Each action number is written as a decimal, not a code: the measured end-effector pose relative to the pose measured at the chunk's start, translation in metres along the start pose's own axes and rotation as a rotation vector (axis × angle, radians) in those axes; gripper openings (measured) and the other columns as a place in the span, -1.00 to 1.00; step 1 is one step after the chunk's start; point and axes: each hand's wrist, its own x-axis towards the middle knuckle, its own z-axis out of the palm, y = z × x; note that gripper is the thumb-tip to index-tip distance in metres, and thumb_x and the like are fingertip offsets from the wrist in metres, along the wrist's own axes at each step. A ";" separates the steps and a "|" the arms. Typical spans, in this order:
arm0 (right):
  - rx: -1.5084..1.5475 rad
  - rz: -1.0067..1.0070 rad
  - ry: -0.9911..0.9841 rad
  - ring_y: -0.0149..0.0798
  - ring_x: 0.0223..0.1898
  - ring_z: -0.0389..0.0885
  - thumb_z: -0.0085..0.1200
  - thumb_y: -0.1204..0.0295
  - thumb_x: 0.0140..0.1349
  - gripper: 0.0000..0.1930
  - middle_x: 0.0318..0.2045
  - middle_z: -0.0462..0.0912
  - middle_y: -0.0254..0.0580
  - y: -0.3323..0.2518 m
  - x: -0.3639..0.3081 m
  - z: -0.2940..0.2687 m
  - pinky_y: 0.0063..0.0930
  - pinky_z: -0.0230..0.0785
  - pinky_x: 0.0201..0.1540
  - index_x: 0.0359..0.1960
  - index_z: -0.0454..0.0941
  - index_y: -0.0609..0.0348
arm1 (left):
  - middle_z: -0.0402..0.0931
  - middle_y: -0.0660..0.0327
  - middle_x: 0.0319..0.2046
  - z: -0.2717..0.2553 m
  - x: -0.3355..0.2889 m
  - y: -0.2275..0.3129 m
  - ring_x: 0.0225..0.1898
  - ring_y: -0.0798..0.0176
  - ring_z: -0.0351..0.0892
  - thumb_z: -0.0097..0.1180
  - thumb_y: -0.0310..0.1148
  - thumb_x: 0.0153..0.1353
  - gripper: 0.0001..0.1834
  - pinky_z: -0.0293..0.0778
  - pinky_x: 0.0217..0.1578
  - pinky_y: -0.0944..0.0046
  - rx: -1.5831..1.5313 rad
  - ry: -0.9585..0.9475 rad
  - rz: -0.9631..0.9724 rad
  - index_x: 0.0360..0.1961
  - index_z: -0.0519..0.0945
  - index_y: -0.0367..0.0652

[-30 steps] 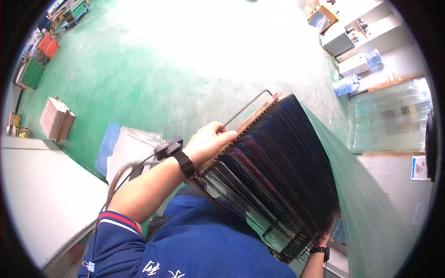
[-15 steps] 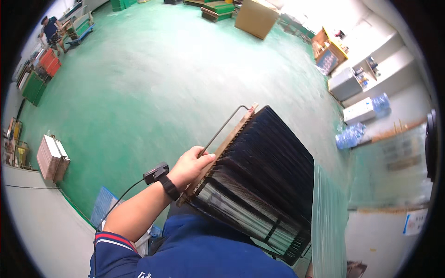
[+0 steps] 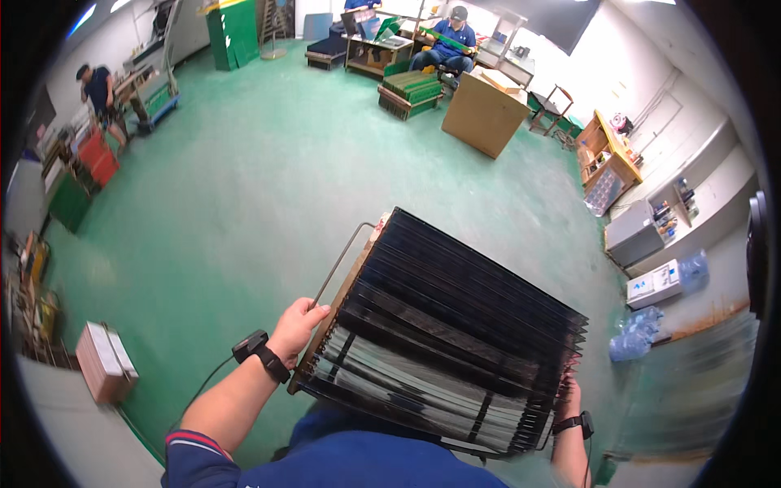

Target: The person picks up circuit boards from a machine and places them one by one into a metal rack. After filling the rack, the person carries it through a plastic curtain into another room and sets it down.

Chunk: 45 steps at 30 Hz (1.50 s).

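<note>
In front of my body is a rack (image 3: 476,285) packed with dark-edged glass sheets, their lower parts clear. It has a wooden end board on its left side and a bent metal rod handle (image 3: 340,259) there. My left hand (image 3: 294,329) is closed around the handle and board edge, thumb on top. At the rack's right side is my right hand (image 3: 573,397), up against the ends of the sheets; the rack hides most of its fingers. Each wrist wears a black strap with a small device.
A cardboard box (image 3: 486,114) and a stack of green boards (image 3: 411,91) stand ahead on the green floor. One person sits behind them; another stands far left. Water bottles (image 3: 637,333) lie at right, near upright glass sheets (image 3: 691,398). A strapped bundle (image 3: 106,363) is at left.
My view has turned and lifted, bringing the seated person into sight. The rack now lies farther from the pale glass stack at right, and my right hand has come into view at its side.
</note>
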 end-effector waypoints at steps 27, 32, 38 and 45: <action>-0.292 -0.023 -0.415 -0.56 -0.61 0.29 0.05 0.17 0.28 -0.77 -0.59 0.41 -0.51 -0.274 0.348 0.856 -0.63 0.13 -0.61 -0.36 0.53 0.04 | 0.28 0.65 -0.69 -0.284 0.519 0.289 -0.72 0.64 0.13 0.03 0.00 0.20 -0.80 0.03 -0.69 0.54 -0.138 0.497 -0.178 -0.44 0.45 0.21; -0.304 -0.064 -0.376 -0.50 -0.55 0.36 0.10 0.18 0.22 -0.74 -0.57 0.46 -0.44 -0.297 0.427 0.974 -0.58 0.19 -0.53 -0.44 0.53 0.10 | 0.17 0.57 -0.70 -0.324 0.664 0.357 -0.74 0.57 0.04 0.00 -0.04 0.23 -0.77 -0.03 -0.69 0.48 -0.160 0.496 -0.276 -0.47 0.37 0.13; -0.344 -0.053 -0.358 -0.58 -0.62 0.28 0.06 0.26 0.27 -0.81 -0.61 0.39 -0.54 -0.320 0.529 1.109 -0.67 0.11 -0.59 -0.48 0.47 -0.01 | 0.26 0.52 -0.64 -0.365 0.805 0.414 -0.66 0.52 0.17 -0.01 -0.10 0.27 -0.83 0.15 -0.62 0.41 -0.122 0.335 -0.268 -0.39 0.38 0.12; -0.278 -0.053 -0.375 -0.54 -0.68 0.23 0.07 0.23 0.26 -0.75 -0.65 0.32 -0.50 -0.347 0.592 1.228 -0.61 0.09 -0.64 -0.52 0.39 0.02 | -0.19 0.04 0.41 -0.400 0.960 0.470 0.34 -0.02 0.02 -0.13 0.15 0.18 -0.24 0.01 0.24 -0.20 -0.178 0.451 -0.463 0.29 0.10 -0.07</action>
